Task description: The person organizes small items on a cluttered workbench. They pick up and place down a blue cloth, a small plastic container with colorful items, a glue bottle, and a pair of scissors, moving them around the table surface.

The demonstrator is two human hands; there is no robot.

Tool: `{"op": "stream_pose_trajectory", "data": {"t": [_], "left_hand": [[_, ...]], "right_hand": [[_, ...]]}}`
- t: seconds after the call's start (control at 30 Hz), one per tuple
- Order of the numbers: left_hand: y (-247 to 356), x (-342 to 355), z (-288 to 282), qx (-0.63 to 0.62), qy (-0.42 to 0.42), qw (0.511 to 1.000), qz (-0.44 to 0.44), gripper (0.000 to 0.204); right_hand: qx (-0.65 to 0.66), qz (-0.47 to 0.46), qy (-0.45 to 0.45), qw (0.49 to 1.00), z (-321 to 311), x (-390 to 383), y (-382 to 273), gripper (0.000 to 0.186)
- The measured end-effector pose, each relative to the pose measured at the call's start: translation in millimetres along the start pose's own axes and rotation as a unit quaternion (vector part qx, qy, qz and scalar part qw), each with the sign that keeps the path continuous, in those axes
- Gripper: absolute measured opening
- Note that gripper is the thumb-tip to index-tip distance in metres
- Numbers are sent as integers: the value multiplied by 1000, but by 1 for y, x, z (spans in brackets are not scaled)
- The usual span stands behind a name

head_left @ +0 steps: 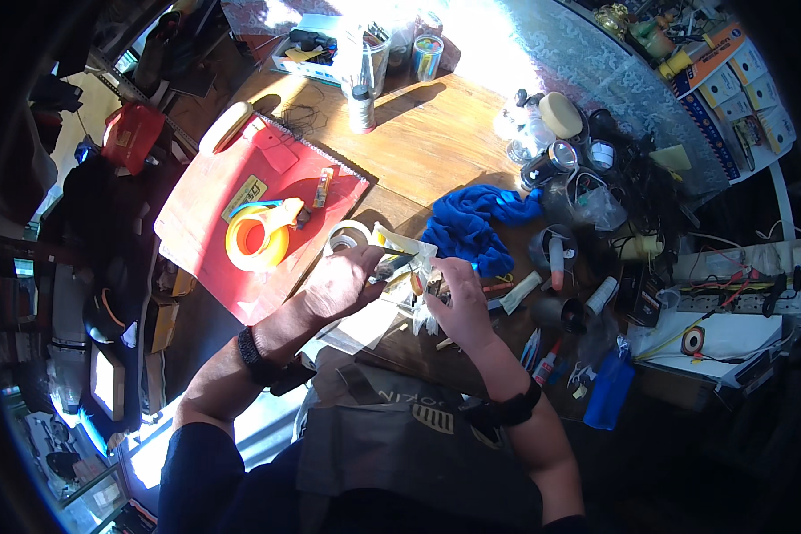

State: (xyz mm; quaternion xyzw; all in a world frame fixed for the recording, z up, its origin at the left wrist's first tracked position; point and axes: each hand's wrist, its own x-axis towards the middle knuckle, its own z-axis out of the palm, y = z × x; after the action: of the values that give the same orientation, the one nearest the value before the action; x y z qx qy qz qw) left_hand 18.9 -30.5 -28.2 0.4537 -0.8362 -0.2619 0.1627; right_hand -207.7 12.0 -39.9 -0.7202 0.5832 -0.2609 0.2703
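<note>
My left hand (343,283) comes in over the table's front edge, its fingers curled together at the near end of a thin dark strip (399,253); what the fingertips pinch is too small to tell. Facing it, my right hand (463,304) has thumb and forefinger bent around a crumpled, see-through whitish plastic piece (424,258). A small yellowish-brown part (416,283) shows by the right thumb. Just behind the left hand lies a roll of tape (347,236). A blue cloth (476,222) is bunched beyond the right hand.
A red folder (191,209) on the left bears an orange tape dispenser (256,240). Jars and a thread spool (361,111) stand at the back of the wooden table (436,133). A flashlight (547,165), cups, a blue pouch (609,387) and wires crowd the right.
</note>
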Motion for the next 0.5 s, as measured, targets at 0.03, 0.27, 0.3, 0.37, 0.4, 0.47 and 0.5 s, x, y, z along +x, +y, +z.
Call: {"op": "stream_pose_trajectory", "data": {"t": [0.03, 0.27, 0.3, 0.37, 0.4, 0.47, 0.5], "left_hand": [[-1, 2, -3, -6, 13, 1000, 2, 41], [-14, 14, -4, -181, 70, 976, -95, 38], [-17, 13, -2, -168, 87, 979, -78, 38], [-24, 6, 3, -132, 108, 985, -38, 37], [-26, 0, 6, -137, 116, 983, -35, 37], [-27, -16, 14, -145, 132, 980, -26, 37], [-26, -24, 19, -163, 84, 980, -80, 37]], "right_hand": [[-56, -48, 18, 997, 5, 10, -2, 53], [-133, -67, -9, 989, 41, 58, -11, 70], [-163, -33, -31, 986, 44, 65, -11, 62], [-157, 14, -128, 979, 44, 78, -5, 55], [-153, 32, -171, 973, 44, 83, -2, 53], [-147, -16, -105, 983, 45, 82, 2, 45], [-132, -23, -102, 986, 44, 82, 4, 44]]}}
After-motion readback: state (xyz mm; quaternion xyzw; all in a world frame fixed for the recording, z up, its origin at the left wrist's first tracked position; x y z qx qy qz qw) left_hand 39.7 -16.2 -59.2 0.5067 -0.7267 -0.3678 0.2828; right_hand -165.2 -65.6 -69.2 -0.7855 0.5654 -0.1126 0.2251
